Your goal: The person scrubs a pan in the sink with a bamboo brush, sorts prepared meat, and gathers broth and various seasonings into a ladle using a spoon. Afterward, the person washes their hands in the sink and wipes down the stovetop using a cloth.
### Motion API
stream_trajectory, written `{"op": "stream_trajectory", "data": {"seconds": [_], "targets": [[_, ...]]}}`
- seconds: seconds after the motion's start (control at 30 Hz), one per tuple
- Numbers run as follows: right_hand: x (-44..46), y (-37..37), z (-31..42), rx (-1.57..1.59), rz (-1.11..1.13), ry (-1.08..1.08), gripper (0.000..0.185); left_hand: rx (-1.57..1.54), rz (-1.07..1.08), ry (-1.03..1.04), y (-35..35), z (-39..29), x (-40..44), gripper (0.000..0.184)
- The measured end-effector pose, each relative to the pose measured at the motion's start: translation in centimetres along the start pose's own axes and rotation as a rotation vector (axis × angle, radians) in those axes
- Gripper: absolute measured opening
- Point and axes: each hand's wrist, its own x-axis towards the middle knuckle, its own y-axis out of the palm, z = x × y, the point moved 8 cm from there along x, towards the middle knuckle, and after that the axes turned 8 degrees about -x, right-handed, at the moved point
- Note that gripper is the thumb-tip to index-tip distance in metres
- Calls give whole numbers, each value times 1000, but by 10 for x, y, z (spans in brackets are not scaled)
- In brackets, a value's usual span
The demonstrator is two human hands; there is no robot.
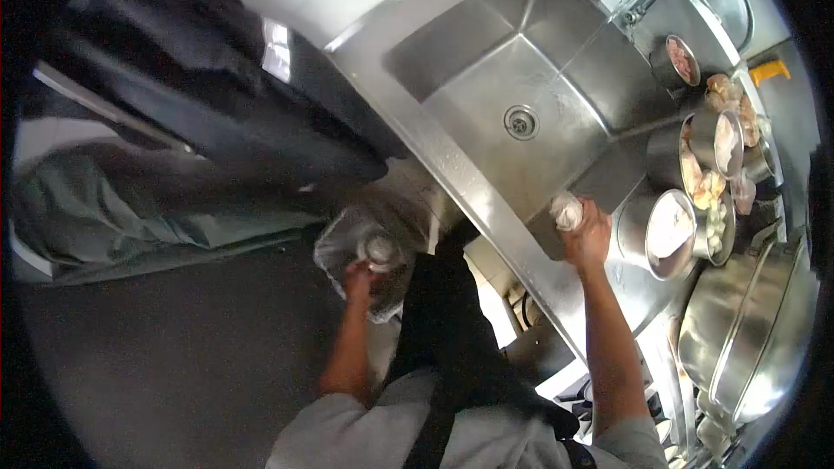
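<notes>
Low on the left, my left hand (358,280) is closed on a round, pale cup-like thing (380,250). It is over a bin with a clear plastic liner (334,243); blur hides what the thing is made of. At the sink's (473,87) right end, my right hand (591,239) grips a small white crumpled bundle (566,211), which may be cloth or paper. Just right of that hand stands a steel pot (637,230) with something white in it.
Several steel containers with food line the counter, one holding pinkish meat (681,61). Pale cut pieces (715,230) fill another. A large steel pan (730,330) stands nearer me. Water runs from the faucet (634,13). A yellow handle (770,72) and dark hanging cloth (217,95) flank the area.
</notes>
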Motion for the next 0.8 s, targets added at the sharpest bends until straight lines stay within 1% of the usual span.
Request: {"op": "stream_trajectory", "data": {"seconds": [0.07, 0.1, 0.13, 0.17, 0.2, 0.23, 0.27, 0.3, 0.33, 0.37, 0.4, 0.43, 0.5, 0.53, 0.57, 0.63, 0.67, 0.7, 0.77, 0.8], "targets": [[-1, -2, -2, 42, -46, -32, 49, -156, 194, 348, 13, -90, -25, 11], [-2, -1, -3, 61, -65, -48, 50, -82, 339, 465, 37, -161, -66, 5], [-3, 6, -7, 93, -101, -40, 53, -146, 498, 510, 55, -204, -85, 6], [-1, 4, -8, 97, -102, -24, 53, -158, 542, 584, 80, -252, -114, 6], [-2, -1, -5, 127, -112, -70, 54, -118, 595, 689, 113, -296, -146, 7], [-3, -6, -5, 147, -121, -108, 56, -40, 696, 806, 154, -328, -164, 6], [-2, -6, -9, 160, -109, -48, 57, 163, 781, 880, 200, -351, -173, 6], [-2, -4, -11, 174, -94, 9, 58, 494, 753, 958, 252, -369, -186, 5], [-1, -11, -11, 203, -124, 5, 60, 470, 839, 870, 309, -369, -176, 8], [-1, -19, -9, 237, -149, -3, 62, 718, 892, 1075, 367, -369, -163, 13], [1, -17, -10, 188, -88, 7, 62, 853, 925, 1104, 421, -361, -165, 19], [1, -16, -12, 181, -75, 32, 62, 1002, 950, 1115, 474, -337, -145, 21], [6, -15, -9, 173, -57, 4, 59, 1320, 991, 1012, 562, -261, -80, 24], [8, -12, -11, 224, -68, 9, 57, 1470, 926, 1071, 588, -222, -56, 24], [10, -9, -11, 174, 1, 3, 54, 1614, 857, 1133, 610, -187, -33, 25], [14, -17, -10, 149, -47, -12, 50, 1600, 897, 1121, 639, -127, 8, 29], [9, -4, -14, 158, -61, -20, 46, 1601, 910, 1097, 649, -98, 21, 32], [9, -8, -15, 154, -108, -14, 45, 1597, 949, 1090, 656, -74, 26, 32], [11, -8, -17, 178, -59, 26, 47, 1577, 950, 1156, 660, -48, 36, 46], [11, -6, -19, 182, -61, 31, 48, 1672, 935, 1160, 661, -36, 34, 46]]}}
